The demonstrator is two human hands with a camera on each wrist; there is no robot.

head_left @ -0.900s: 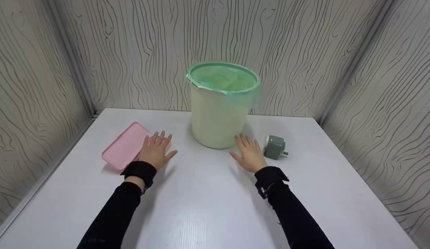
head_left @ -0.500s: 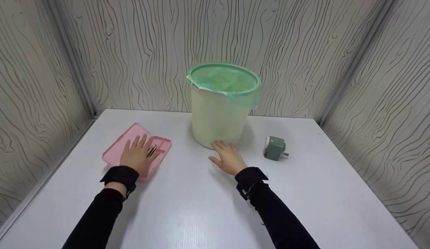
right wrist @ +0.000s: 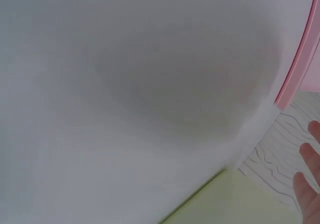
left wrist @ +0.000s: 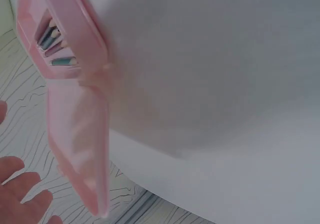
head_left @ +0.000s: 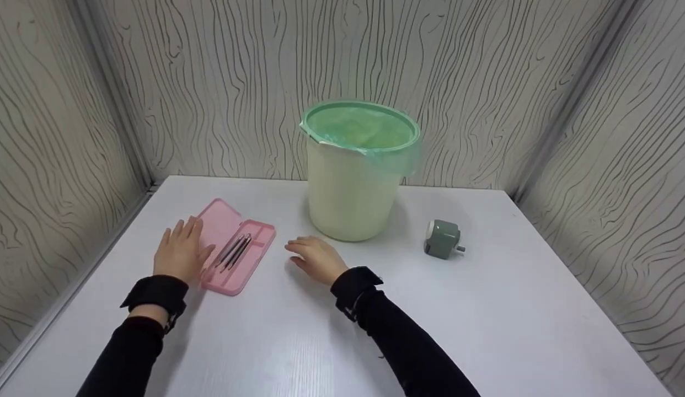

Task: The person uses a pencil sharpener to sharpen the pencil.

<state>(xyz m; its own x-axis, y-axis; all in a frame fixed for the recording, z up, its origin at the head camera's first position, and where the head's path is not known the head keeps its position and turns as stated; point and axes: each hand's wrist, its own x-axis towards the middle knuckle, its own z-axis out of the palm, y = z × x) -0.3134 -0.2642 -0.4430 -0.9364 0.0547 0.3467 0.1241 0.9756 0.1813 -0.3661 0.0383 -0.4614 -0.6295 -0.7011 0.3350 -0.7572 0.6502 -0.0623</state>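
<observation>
A pink pencil case (head_left: 239,280) lies opened out on the white table, its lid (head_left: 218,218) folded to the left. Several pencils (head_left: 230,252) rest in its long compartment, and their ends (left wrist: 62,62) show in the left wrist view. My left hand (head_left: 178,251) is at the lid's left side, fingers extended; whether it touches the lid I cannot tell. Between the case and the bin, my right hand (head_left: 317,259) reaches leftward with loose fingers and holds nothing. Its fingertips (right wrist: 306,184) appear at the right edge of the right wrist view.
A pale green bin (head_left: 351,193) with a green rim and a thin bag liner stands at the back middle. To its right sits a grey-green pencil sharpener (head_left: 443,239) with a crank. Wood-grain patterned panels (head_left: 221,82) enclose the table's back and sides.
Both hands have moved left. My left hand has passed across the pencil case to its lid side, uncovering the pencils. My right hand has gone from near the sharpener to beside the case.
</observation>
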